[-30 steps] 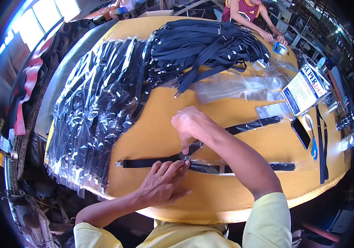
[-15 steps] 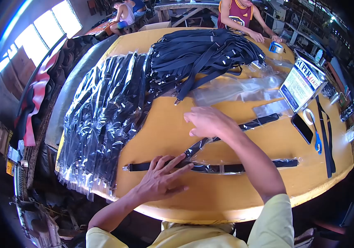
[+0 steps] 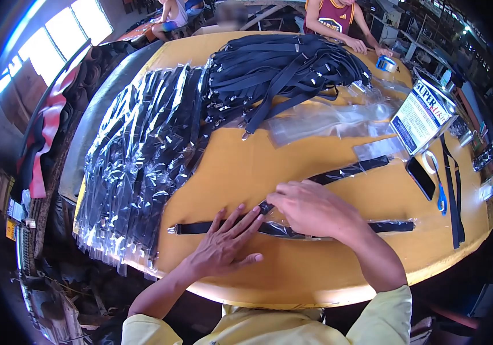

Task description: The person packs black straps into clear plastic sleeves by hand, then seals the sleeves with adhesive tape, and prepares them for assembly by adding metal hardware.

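Two black straps in clear plastic sleeves lie on the yellow table (image 3: 229, 167). One strap (image 3: 393, 226) runs left to right near the front edge; the other (image 3: 355, 169) slants up to the right. My left hand (image 3: 227, 244) lies spread and palm down over the left part of the front strap, holding nothing. My right hand (image 3: 309, 207) is closed, its fingertips pinched at the lower end of the slanted strap, close to my left fingertips. Whatever it pinches is too small to make out.
Wrapped straps (image 3: 137, 167) lie in rows at left. Loose black straps (image 3: 281, 75) are heaped at the back, beside empty plastic sleeves (image 3: 332, 121). At right are a metal can (image 3: 421, 118), phone (image 3: 420, 178), scissors (image 3: 442, 198) and tape (image 3: 385, 64). A person (image 3: 338, 23) works behind.
My right hand has come down and toward me, from above the table to the slanted strap's lower end. My left hand's fingers have spread wider.
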